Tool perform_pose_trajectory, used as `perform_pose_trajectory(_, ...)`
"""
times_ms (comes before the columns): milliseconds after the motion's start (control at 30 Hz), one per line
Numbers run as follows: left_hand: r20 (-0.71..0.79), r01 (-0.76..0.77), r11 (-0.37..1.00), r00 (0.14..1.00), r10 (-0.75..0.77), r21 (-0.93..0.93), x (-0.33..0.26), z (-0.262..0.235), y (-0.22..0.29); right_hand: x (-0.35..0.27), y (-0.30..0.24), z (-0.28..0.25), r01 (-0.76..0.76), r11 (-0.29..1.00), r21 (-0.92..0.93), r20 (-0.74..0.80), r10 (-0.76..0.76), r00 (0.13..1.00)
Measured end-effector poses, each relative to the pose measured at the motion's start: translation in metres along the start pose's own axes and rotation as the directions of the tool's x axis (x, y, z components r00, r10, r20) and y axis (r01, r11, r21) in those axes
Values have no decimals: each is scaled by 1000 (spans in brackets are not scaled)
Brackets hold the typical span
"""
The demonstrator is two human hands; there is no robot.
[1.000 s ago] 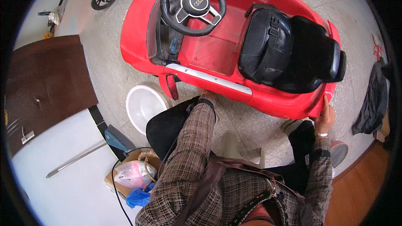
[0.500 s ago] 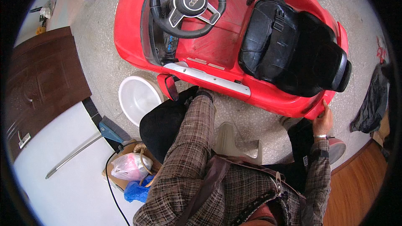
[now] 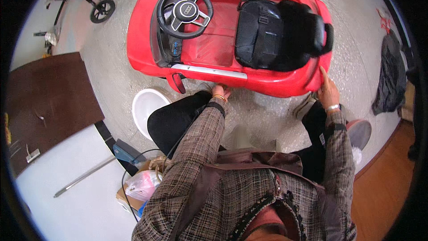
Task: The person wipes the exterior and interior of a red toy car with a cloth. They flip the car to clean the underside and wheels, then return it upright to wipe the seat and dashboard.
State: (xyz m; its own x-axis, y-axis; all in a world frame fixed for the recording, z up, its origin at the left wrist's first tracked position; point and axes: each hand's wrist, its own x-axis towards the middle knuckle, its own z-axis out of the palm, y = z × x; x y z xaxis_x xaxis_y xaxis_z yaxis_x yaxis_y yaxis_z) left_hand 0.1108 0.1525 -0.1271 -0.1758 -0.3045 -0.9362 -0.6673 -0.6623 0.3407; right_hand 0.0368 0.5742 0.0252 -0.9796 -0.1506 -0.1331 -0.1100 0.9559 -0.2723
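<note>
- Ride-on toy car (image 3: 276,78), red plastic, lies across the upper middle of the frame on the speckled grey floor (image 3: 365,40), nose pointing to the left.
- My left hand (image 3: 220,91) sits in the middle of the frame at the car's lower edge, under the silver door sill (image 3: 209,71); the fingers are tucked beneath the body, so I cannot tell whether they grip or just press.
- My right hand (image 3: 327,90) is at the middle right, fingers stretched flat against the rear corner of the red body, touching it and not curled round anything.
- Inside the car I see 1 black steering wheel (image 3: 183,12) toward the upper left and 1 black padded seat (image 3: 278,33) to its right.
- A white round basin (image 3: 143,107) stands on the floor at the middle left, just beside my left knee in black trousers.
- A brown panel (image 3: 44,102) lies at the far left.
- A pink plastic bag (image 3: 141,186) and a cable rest at the lower left, near my checked sleeve.
- A dark garment (image 3: 390,78) lies at the right edge, well apart from the car.
- A black wheeled frame (image 3: 104,4) stands at the upper left.
</note>
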Motion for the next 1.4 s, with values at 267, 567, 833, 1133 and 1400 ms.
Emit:
perform_pose_trajectory(267,540,50,966,821,-185,255,-114,24,1,-16,-22,-54,-151,945,290,-295,239,925)
perform_pose_trajectory(567,797,-118,932,561,-223,343,-240,63,8,-58,-100,-44,43,364,931,-185,364,913)
perform_pose_trajectory(833,793,-116,982,607,-49,150,-235,69,-18,-75,-131,17,-179,40,983,164,245,956)
perform_pose_trajectory(1133,826,-10,994,555,100,-113,-219,70,32,-74,-134,-8,-431,65,900,433,-25,901)
perform_pose_trajectory(1400,670,-450,875,595,444,-180,-202,58,62,-59,-124,-3,-34,133,991,-12,329,944)
